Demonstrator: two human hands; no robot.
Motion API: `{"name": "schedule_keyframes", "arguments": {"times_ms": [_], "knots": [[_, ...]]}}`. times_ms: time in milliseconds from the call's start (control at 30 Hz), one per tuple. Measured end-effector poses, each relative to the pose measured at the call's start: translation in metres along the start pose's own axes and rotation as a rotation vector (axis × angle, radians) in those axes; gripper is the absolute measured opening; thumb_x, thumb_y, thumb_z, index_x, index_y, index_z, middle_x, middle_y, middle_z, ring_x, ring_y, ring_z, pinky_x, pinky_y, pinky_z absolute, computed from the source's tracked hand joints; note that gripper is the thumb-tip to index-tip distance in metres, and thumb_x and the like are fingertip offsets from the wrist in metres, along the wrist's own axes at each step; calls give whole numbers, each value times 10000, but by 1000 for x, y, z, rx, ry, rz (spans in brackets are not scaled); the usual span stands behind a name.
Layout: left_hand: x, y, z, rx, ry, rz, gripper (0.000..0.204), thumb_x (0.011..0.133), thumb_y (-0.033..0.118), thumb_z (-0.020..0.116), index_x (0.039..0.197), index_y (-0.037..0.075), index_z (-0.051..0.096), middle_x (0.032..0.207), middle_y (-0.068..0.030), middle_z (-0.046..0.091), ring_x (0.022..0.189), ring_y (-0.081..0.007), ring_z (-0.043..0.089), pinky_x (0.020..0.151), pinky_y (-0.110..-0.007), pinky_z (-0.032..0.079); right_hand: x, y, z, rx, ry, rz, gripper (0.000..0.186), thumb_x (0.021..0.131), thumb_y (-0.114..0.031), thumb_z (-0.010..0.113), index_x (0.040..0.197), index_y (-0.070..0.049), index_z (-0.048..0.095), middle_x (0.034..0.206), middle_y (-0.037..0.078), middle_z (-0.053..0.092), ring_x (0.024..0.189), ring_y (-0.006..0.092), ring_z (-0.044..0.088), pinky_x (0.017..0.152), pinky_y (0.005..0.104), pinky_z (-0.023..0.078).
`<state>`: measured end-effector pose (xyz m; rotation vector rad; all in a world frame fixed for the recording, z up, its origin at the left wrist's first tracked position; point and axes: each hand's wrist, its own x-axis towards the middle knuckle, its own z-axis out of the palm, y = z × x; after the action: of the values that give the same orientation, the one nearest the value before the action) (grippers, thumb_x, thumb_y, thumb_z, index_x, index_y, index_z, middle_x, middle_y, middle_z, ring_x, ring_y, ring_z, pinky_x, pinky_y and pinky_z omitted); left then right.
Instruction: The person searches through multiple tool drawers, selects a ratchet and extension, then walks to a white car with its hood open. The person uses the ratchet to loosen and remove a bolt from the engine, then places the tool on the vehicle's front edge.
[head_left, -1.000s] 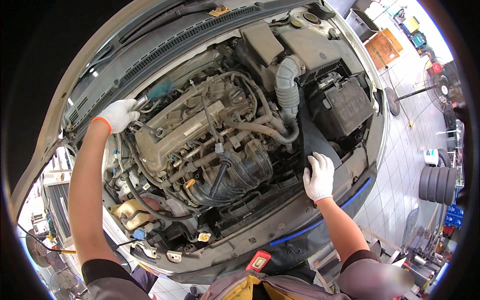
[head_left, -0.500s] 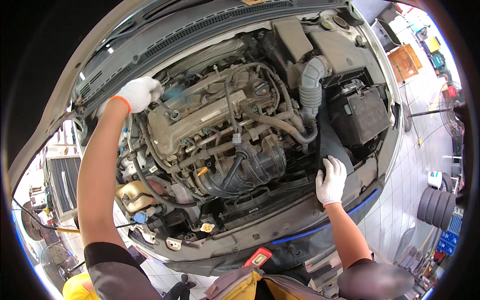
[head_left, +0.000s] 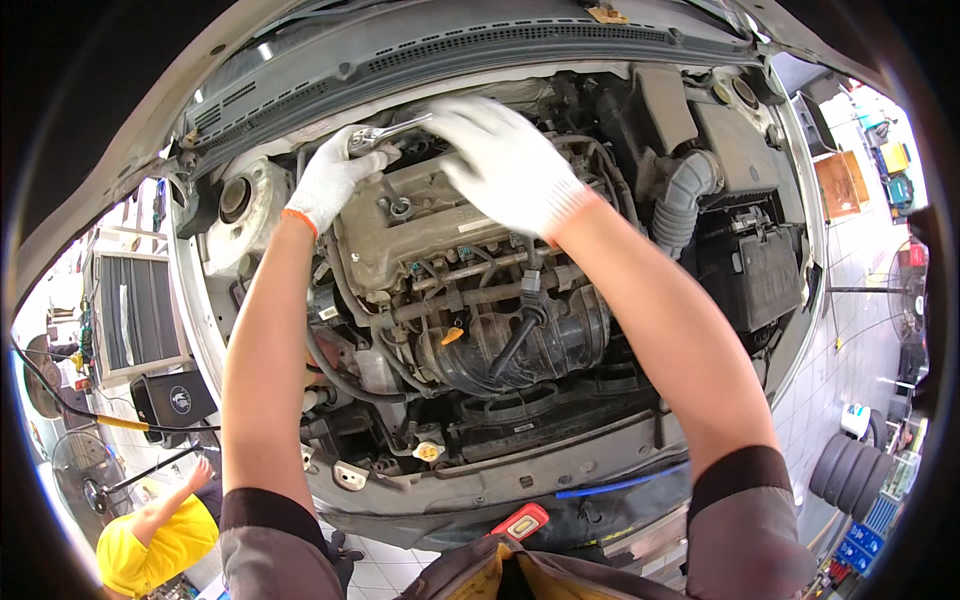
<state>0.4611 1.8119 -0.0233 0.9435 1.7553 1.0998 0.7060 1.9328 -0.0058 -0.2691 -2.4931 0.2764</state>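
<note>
My left hand (head_left: 335, 182), in a white knit glove with an orange cuff, is closed around the head of a silver ratchet wrench (head_left: 405, 126). The wrench's handle points right. Below that hand, a metal shaft (head_left: 392, 192) slants down to a round hole in the dusty engine cover (head_left: 385, 245); its upper end is hidden by the fingers. My right hand (head_left: 512, 165), gloved alike, is over the rear of the engine, close to the handle's end. Motion smears its fingers, so whether it touches the handle cannot be made out.
Right of the engine are a ribbed intake hose (head_left: 680, 205) and a black battery box (head_left: 752, 278). A red work light (head_left: 522, 522) lies at the car's front edge. At the lower left, a person in yellow (head_left: 155, 540) is near a fan (head_left: 88, 485).
My right hand has left the front right of the engine bay and come up beside the left hand. The ratchet wrench now shows in my left hand. The whole view has shifted.
</note>
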Motion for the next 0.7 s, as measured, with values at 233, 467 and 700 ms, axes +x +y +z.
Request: {"name": "schedule_keyframes", "arguments": {"times_ms": [233,467,700], "knots": [[3,-44,11,113,187,154,214,999,117,674,1184,8,667,892,-32,686,697,-80,597,687,-269,510,116,-28,57,-25,-761,265,423,943,-137,598,1349,-20,618,1244,209,727,1093,381,723,913,476,580],[17,-53,15,108,206,137,343,973,255,732,1189,-8,694,976,-97,745,834,-161,669,811,-318,540,107,-31,55,-154,-618,130,326,1032,-132,512,1329,-50,617,1111,191,747,1005,360,739,862,483,596],[15,-56,9,163,194,100,372,960,327,759,1138,2,722,863,-45,703,777,-116,638,755,-298,527,117,-36,29,-60,-422,181,314,1087,-181,450,1338,-108,624,1000,186,742,775,314,736,741,435,618]]}}
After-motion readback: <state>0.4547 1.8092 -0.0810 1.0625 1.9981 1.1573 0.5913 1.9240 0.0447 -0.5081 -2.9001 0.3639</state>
